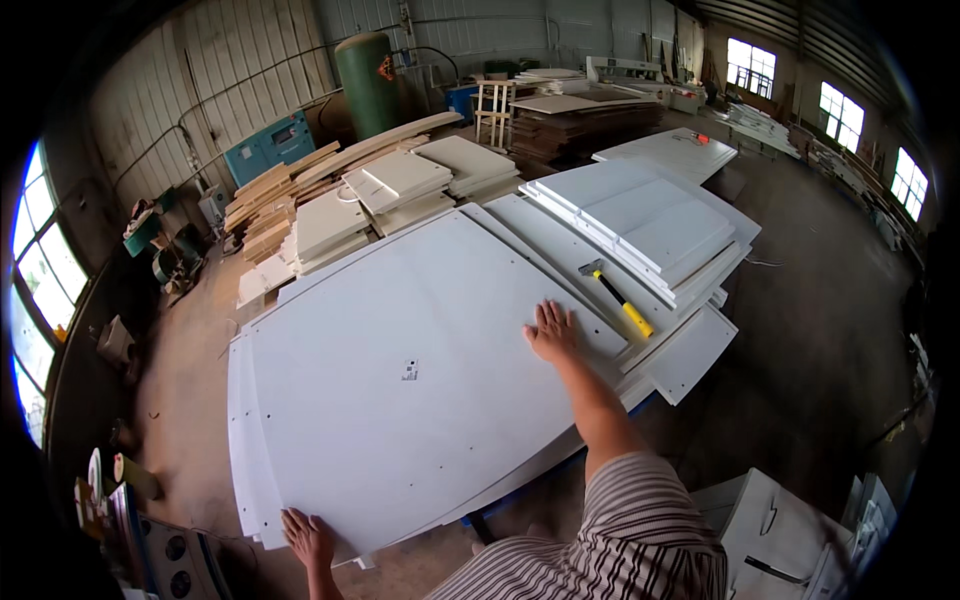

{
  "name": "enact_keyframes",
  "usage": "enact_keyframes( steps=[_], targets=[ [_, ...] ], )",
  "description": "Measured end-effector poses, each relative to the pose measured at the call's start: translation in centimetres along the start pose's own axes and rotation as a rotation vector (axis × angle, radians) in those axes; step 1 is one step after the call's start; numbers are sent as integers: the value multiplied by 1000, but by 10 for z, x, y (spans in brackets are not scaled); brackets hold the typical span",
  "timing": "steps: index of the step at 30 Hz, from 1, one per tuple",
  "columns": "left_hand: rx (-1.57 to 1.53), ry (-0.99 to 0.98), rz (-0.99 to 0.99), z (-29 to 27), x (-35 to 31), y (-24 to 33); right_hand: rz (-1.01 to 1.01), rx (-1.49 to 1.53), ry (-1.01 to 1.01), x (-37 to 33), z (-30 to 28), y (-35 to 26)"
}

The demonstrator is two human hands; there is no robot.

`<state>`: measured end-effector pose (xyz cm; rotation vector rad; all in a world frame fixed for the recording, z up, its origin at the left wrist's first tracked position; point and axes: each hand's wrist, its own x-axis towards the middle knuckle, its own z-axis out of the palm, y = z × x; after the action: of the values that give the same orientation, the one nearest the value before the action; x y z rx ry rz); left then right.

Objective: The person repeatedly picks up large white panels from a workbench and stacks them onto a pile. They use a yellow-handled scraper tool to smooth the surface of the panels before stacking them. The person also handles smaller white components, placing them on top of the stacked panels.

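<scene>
A large white panel (400,310) lies flat on top of a stack of similar boards, with small drilled holes and a small printed label (410,370) near its middle. My right hand (552,332) rests on the panel's right part, palm down and fingers spread. At the near left corner, my left hand (308,537) lies over the edge with its fingers stretched out. Beyond my right hand, a hammer (624,306) with a yellow and black handle lies on the neighbouring white boards.
More white panels (650,215) are piled at the right, with cream boards (400,175) and wooden planks (270,205) behind. A green tank (368,85) stands by the far wall. White cabinet-like pieces (780,530) sit at lower right.
</scene>
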<state>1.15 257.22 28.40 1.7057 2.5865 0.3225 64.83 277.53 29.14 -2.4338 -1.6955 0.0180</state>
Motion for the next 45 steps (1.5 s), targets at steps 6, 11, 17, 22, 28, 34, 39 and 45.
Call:
enact_keyframes(
  steps=[6, 11, 17, 22, 28, 34, 39, 45],
  targets=[
    [-155, 76, 288, -1, 5, -12, -182, -1, 132, -41, -1, 13],
    [57, 559, 664, -17, -17, 1, -204, -64, 144, -155, -17, 31],
    [-18, 243, 479, -15, 13, 31, -202, -11, 254, -132, -30, 17],
    [-44, 234, 480, 5, 41, 38, -185, -76, 260, -109, -23, 13],
    [130, 134, 405, 13, 49, 32, -276, 589, 266, -61, -19, 74],
    [254, 71, 131, 19, 49, 82, 177, -44, 236, -5, -20, 214],
    [-144, 87, 550, 37, 47, 202, 92, 94, 142, 8, -25, 229],
    [-95, 22, 690, 27, 44, 278, -49, 188, 244, -77, -125, 211]
  ],
)
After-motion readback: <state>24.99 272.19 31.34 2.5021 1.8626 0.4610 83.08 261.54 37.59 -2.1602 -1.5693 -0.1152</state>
